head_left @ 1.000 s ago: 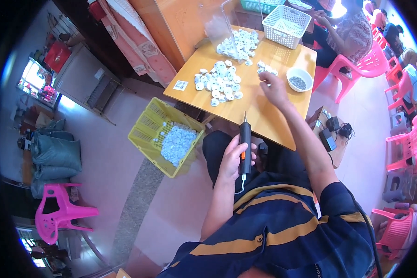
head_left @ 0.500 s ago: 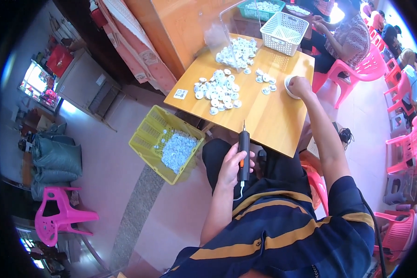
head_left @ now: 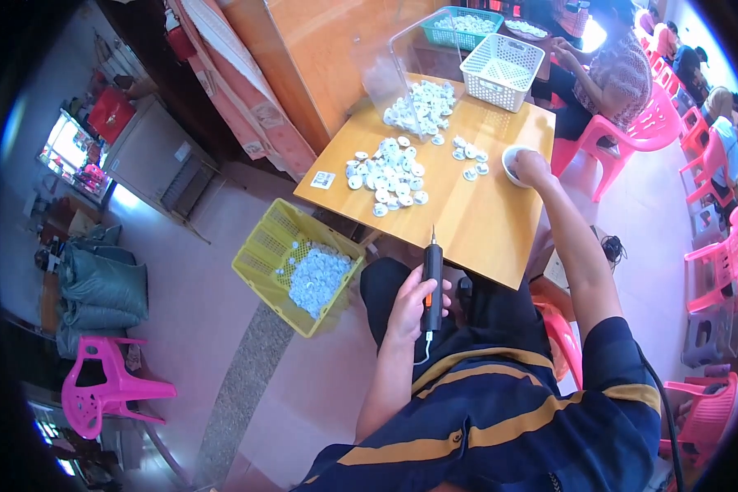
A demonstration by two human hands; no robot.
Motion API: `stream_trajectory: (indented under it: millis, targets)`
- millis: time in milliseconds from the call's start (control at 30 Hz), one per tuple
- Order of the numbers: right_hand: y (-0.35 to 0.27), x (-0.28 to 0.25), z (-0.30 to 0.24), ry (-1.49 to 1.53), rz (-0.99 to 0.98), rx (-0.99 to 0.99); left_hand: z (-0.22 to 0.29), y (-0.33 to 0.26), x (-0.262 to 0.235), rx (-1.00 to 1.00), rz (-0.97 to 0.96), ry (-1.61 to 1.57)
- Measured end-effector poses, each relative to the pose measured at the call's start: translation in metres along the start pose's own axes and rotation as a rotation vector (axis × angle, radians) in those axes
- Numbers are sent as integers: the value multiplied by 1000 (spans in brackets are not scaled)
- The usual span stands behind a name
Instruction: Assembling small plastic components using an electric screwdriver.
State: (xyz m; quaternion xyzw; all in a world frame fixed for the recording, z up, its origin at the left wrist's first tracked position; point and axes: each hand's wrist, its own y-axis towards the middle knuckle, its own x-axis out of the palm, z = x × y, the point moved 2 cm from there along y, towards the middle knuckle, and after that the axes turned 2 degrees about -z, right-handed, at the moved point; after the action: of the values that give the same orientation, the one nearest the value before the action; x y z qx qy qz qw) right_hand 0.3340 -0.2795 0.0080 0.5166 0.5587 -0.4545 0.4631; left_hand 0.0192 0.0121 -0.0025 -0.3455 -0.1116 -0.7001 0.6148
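My left hand (head_left: 410, 305) grips a black electric screwdriver (head_left: 432, 277) with an orange button, tip pointing up, held over my lap just below the near edge of the wooden table (head_left: 467, 221). My right hand (head_left: 531, 166) reaches far across the table and rests in a small white bowl (head_left: 512, 166) at the table's right edge. A heap of small white round parts (head_left: 388, 175) lies mid-table, with a few loose ones (head_left: 467, 156) close to the bowl.
A yellow crate (head_left: 280, 246) with white parts stands on the floor left of my knees. A clear box (head_left: 402, 66), white basket (head_left: 502, 61) and teal basket (head_left: 455, 25) sit at the far side. Pink chairs (head_left: 713, 271) and seated people are on the right.
My right hand has moved from the loose parts at mid-table out to the white bowl at the right edge. The left hand keeps the screwdriver in the same place.
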Motion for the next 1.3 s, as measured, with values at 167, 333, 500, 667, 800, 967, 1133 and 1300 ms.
stream_trajectory:
  millis: [167, 333, 500, 667, 800, 967, 1133, 1300]
  targets:
    - [2, 1, 7, 41, 96, 4, -2, 1, 0, -3, -3, 7]
    - [-9, -15, 2, 227, 365, -98, -2, 1, 4, -8, -1, 6]
    - [-63, -21, -53, 865, 262, -185, -4, -2, 0, -5, 1, -2]
    - [-99, 38, -83, 1493, 44, -159, -4, 1, 6, -16, -41, 2]
    - [-120, 61, -106, 1616, -37, -77, -4, -1, 9, -1, -53, 54]
    - [-135, 65, -121, 1821, -205, -36, 2, -3, 18, 9, -59, 140]
    - [-144, 58, -124, 1843, -300, -72, 1, -3, 20, 8, -73, 153]
    - [-144, 59, -124, 1777, -372, -151, 0, -1, 20, -14, -60, 201]
